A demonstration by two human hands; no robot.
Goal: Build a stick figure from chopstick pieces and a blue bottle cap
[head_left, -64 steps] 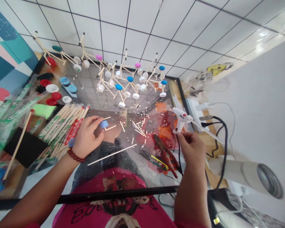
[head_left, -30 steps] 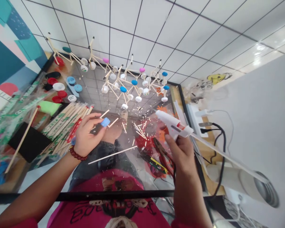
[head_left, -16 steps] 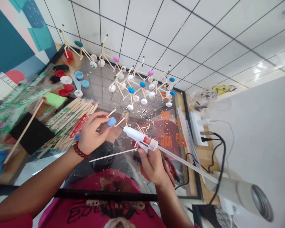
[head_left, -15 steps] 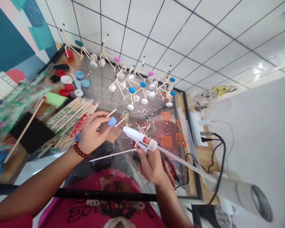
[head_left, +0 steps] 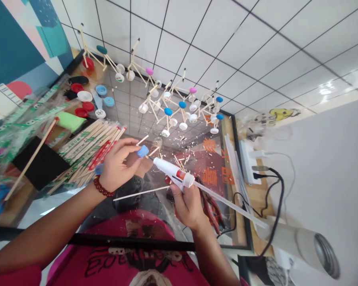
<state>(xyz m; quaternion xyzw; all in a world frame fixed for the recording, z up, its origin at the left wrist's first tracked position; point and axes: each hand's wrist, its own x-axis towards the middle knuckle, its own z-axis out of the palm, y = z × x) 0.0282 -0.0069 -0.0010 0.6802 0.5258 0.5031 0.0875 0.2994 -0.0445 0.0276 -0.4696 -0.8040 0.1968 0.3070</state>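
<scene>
Between the thumb and fingers of my left hand [head_left: 117,163] is a small blue bottle cap [head_left: 143,151], with short pieces of wooden stick [head_left: 154,151] poking out beside it. My right hand [head_left: 188,202] grips a white hot glue gun [head_left: 171,171], whose dark nozzle points at the cap and sticks. I cannot tell whether the nozzle touches them. A long clear glue stick [head_left: 231,204] juts from the back of the gun. Below the hands lies a loose chopstick [head_left: 141,193], its right end near my right hand.
Little stick bicycles [head_left: 167,112] with cap wheels stand along the tiled wall. Wrapped chopsticks [head_left: 86,149], loose caps [head_left: 85,96] and a black sheet [head_left: 40,163] lie left. Red-handled pliers [head_left: 213,214], a power strip [head_left: 247,161], cables and a grey cylinder [head_left: 301,242] are right.
The blue cap has turned slightly in my left fingers. The glue gun has shifted a little left, its nozzle closer to the cap. The whole view has shifted slightly.
</scene>
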